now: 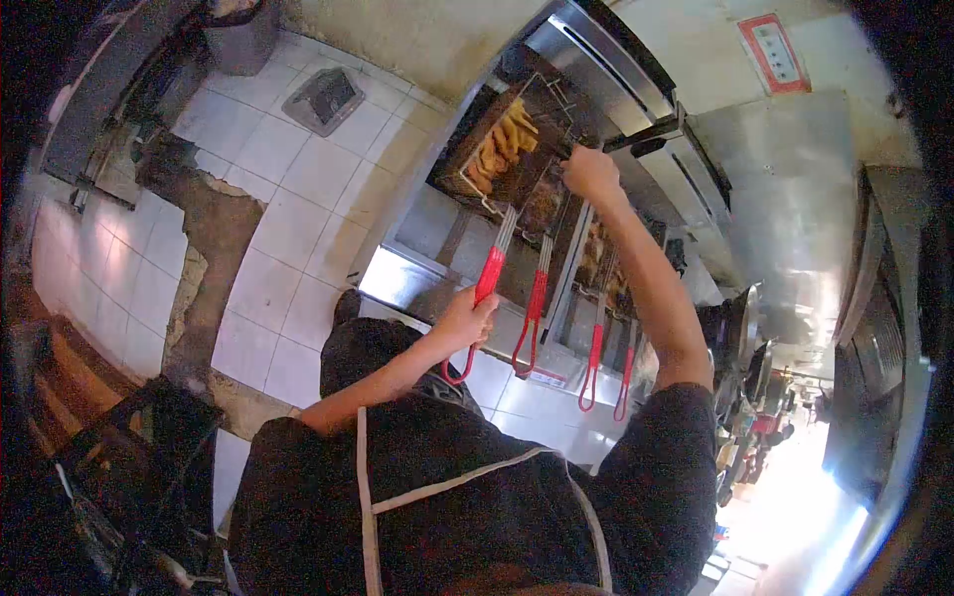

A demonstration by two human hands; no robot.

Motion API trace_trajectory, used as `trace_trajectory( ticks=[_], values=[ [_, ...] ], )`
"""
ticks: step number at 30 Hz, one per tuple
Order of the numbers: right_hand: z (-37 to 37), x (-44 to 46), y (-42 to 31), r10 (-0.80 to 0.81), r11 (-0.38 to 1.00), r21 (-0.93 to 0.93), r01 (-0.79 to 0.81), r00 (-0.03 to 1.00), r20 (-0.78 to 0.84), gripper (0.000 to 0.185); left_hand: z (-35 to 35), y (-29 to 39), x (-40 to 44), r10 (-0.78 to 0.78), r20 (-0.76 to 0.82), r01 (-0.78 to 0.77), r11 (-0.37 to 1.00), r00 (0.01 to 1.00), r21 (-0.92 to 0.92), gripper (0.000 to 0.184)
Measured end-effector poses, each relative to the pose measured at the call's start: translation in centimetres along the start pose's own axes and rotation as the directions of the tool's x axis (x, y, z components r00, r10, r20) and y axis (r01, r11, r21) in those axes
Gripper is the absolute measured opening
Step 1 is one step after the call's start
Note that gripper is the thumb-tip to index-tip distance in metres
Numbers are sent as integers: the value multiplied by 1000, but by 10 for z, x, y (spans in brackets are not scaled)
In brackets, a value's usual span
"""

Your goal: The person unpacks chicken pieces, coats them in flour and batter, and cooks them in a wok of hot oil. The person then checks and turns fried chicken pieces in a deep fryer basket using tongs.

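Observation:
My left hand (465,321) is closed around the red handle (489,276) of a wire fry basket (477,194). Golden fried pieces (505,141) lie inside that basket, at the fryer's left side. My right hand (592,174) is closed over the fryer, to the right of the basket; a thin dark tool (556,147) seems to extend from it toward the food, though its shape is hard to make out. A second basket handle (535,308), also red, lies between my two arms.
Two more red handles (594,360) stick out below the right fryer bay, where browned food (594,253) shows. Steel panels (596,65) stand behind the fryer. A drain cover (324,101) sits in the tiled floor (288,223), and dark pans hang at the right.

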State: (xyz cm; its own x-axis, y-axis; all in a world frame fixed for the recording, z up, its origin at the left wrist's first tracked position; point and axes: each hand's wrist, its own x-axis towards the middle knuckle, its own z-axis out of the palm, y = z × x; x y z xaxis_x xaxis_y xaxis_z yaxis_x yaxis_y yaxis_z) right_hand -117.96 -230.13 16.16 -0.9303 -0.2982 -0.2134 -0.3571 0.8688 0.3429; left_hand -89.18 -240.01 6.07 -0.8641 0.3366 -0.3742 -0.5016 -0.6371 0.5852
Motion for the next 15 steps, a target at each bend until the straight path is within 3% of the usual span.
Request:
trace_trajectory(
  ticks=[2, 3, 7, 10, 15],
  values=[
    [-9, -13, -16, -58, 998, -8, 59, 997, 49, 32, 1, 1, 7, -46, -69, 50, 998, 997, 44, 17],
    [-9, -16, -26, -73, 997, 30, 70, 993, 93, 23, 2, 1, 9, -48, -66, 50, 998, 997, 44, 17],
    [6, -13, -42, 34, 999, 1, -35, 991, 129, 26, 0, -3, 8, -8, -87, 7, 1000, 996, -1, 17],
    [19, -6, -43, -16, 1000, 21, 13, 987, 161, 25, 3, -2, 5, 13, -105, -16, 999, 994, -31, 16],
    [21, 1, -53, 8, 1000, 7, -9, 994, 105, 21, -2, 4, 13, 7, -129, -8, 1000, 992, -2, 17]
  ],
)
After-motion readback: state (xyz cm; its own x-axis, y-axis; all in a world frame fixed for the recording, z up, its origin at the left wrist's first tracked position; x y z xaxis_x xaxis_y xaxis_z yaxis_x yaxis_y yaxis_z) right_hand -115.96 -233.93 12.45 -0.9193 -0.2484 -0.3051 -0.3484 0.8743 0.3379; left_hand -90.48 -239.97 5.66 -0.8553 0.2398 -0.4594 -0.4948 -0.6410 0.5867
